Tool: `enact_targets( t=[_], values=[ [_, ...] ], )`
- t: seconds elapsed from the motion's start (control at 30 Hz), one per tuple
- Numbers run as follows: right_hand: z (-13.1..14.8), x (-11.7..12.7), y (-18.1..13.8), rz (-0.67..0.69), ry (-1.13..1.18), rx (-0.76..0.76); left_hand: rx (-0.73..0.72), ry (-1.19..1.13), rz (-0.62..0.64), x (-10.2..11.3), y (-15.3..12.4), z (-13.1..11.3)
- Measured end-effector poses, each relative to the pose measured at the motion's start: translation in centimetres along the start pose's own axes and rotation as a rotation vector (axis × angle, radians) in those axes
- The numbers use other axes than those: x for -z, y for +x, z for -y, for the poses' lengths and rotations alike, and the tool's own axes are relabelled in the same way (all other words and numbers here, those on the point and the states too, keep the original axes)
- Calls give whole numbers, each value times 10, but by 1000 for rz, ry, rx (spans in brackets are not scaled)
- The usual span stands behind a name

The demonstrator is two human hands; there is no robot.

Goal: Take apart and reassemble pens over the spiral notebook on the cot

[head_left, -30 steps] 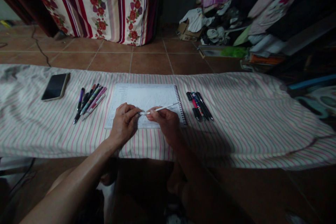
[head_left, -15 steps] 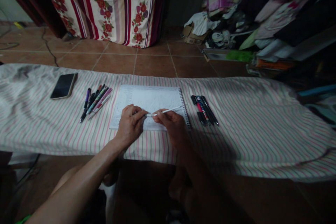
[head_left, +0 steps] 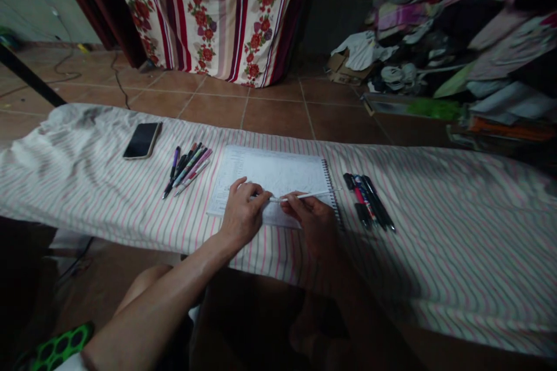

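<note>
A slim white pen (head_left: 313, 193) lies level between my hands, just above the spiral notebook (head_left: 282, 168). My right hand (head_left: 314, 217) pinches it by the middle, and its thin end sticks out to the right over the wire binding. My left hand (head_left: 243, 208) is closed, thumb and fingertips pinching the pen's other end. A short pale stretch shows between the two hands; whether it is one piece or parted there I cannot tell. Fine writing or drawing covers the notebook page, and my left wrist rests at its near edge.
Left of the notebook lies a bunch of several pens (head_left: 187, 169), with a phone (head_left: 143, 140) beyond it. More dark pens and a red one (head_left: 369, 202) lie to the right. Striped cloth (head_left: 456, 232) covers the bench. Behind are a floral curtain (head_left: 226, 17) and heaped clothes (head_left: 404, 17).
The view has swung left, so everything sits further right in the picture. Both hands keep their pinch on the white pen, over the notebook's lower half.
</note>
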State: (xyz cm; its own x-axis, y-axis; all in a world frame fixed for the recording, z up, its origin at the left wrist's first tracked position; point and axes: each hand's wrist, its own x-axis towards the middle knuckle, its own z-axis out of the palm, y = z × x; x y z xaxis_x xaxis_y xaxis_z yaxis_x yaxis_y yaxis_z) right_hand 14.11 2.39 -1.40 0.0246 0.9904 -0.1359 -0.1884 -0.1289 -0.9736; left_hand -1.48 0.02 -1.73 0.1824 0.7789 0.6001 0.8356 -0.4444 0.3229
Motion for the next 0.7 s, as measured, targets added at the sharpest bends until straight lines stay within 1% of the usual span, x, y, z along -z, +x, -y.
enact_targets(
  t=[0.23,0.37,0.5,0.6,0.7],
  values=[
    [-1,-5,-2,4,14,-19,55,-42,-1,0,1,-1],
    [0,-6,-3,-13,36,-23,45,-41,5,-1,-1,1],
    [2,-6,-4,10,48,-29,37,-40,13,-2,-1,0],
    [3,-5,-5,24,39,-23,44,-48,19,-2,-1,0],
    [0,-5,-5,3,25,-20,65,-69,24,-3,-3,-1]
  ],
)
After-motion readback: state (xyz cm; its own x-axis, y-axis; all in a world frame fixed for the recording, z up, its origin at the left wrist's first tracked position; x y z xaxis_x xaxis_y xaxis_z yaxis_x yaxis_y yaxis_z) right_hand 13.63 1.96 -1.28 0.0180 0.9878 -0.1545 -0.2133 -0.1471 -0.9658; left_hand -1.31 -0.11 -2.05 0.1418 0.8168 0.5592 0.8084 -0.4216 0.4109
